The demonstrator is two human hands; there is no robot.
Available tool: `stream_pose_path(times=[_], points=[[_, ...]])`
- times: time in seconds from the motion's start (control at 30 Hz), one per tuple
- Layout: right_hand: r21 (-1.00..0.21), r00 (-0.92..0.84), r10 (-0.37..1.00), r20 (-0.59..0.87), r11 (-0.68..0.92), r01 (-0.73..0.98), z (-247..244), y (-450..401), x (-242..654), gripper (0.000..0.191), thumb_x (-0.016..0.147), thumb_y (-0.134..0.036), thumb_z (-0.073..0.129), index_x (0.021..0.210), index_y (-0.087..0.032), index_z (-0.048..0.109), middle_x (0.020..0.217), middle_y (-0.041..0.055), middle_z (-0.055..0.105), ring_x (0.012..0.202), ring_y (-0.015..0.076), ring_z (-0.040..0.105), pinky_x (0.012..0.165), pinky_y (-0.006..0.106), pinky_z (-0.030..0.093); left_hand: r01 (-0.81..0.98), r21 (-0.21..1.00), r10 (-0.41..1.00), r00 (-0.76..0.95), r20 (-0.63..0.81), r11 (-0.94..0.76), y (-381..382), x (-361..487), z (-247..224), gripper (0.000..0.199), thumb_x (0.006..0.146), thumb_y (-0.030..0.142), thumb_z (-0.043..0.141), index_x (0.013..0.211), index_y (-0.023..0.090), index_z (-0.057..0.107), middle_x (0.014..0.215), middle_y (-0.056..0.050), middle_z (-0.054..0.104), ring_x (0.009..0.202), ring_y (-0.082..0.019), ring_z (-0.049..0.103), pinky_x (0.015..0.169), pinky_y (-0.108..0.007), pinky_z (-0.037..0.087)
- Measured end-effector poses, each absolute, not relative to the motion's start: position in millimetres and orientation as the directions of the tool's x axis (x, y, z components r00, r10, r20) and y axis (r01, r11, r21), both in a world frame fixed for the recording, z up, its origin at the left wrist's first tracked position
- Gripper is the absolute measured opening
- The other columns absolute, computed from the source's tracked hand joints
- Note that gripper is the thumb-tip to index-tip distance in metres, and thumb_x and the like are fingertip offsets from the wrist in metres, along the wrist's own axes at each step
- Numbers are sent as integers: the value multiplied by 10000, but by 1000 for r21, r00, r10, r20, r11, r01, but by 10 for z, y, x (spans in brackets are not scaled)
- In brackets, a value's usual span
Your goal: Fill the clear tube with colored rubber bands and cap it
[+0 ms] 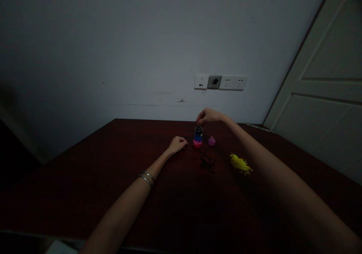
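Note:
A small clear jar (198,138) stands upright on the dark red table, with pink, blue and dark layers inside. My right hand (208,116) is over its mouth from above, fingertips pinched together at the opening; what they hold is too small and dark to make out. To the left of the jar, my left hand (177,143) rests on the tabletop with its fingers loosely curled in and nothing visible in them. A loose pile of dark strands (207,164) lies in front of the jar. Beside the jar on the right sits a small pink-purple piece (211,141).
A bunch of yellow strands (240,164) lies on the table (93,178) near my right forearm. The wall behind carries a row of sockets (220,82). A pale panelled door (325,88) stands at the right. The room is dim.

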State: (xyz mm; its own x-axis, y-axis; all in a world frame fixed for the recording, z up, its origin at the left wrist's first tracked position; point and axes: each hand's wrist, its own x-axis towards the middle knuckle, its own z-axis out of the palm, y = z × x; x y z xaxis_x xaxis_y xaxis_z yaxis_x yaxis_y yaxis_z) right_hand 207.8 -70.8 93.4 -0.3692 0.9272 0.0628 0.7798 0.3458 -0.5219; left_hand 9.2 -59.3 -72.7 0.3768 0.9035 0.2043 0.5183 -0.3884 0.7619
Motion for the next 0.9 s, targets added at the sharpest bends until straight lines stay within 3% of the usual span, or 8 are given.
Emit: stream_pose_path(times=[0.17, 0.4, 0.63, 0.77, 0.9], points=[[-495, -365, 928, 76, 353, 794, 951, -710, 2070, 238, 566, -174, 656, 782, -90, 706, 634, 37, 656, 542, 100, 529, 505, 208, 402, 514, 759, 898, 383, 216, -401, -587, 92, -733, 293, 705, 266, 453, 765, 107, 691, 551, -7, 575, 553, -111, 521, 567, -209, 380], [-560, -366, 928, 61, 335, 758, 962, -733, 2080, 188, 587, -166, 633, 746, -91, 699, 630, 44, 653, 533, 93, 528, 494, 199, 404, 508, 762, 899, 378, 220, -400, -555, 95, -762, 286, 704, 269, 457, 759, 109, 688, 532, 4, 554, 535, -105, 512, 542, -199, 367], [-624, -296, 943, 154, 325, 710, 951, -808, 2126, 228, 656, -250, 592, 776, -84, 690, 699, 85, 665, 565, 112, 546, 485, 208, 404, 511, 768, 901, 389, 193, -385, -585, 102, -725, 283, 715, 253, 453, 765, 103, 688, 535, 0, 555, 536, -101, 508, 535, -191, 370], [-616, -231, 947, 223, 320, 720, 739, -944, 2303, 264, 678, -294, 559, 799, -100, 691, 684, 60, 662, 559, 115, 543, 505, 216, 404, 497, 785, 882, 453, 128, -369, -639, 89, -616, 271, 717, 258, 473, 778, 97, 683, 535, -1, 552, 490, -82, 469, 488, -180, 353], [-507, -222, 967, 121, 253, 824, 368, -1127, 2493, 203, 674, -249, 542, 730, -117, 686, 655, 53, 662, 596, 142, 573, 541, 229, 415, 523, 770, 786, 617, -46, -365, -719, 61, -421, 267, 689, 272, 532, 839, 107, 679, 578, -4, 573, 438, -64, 437, 422, -173, 312]])
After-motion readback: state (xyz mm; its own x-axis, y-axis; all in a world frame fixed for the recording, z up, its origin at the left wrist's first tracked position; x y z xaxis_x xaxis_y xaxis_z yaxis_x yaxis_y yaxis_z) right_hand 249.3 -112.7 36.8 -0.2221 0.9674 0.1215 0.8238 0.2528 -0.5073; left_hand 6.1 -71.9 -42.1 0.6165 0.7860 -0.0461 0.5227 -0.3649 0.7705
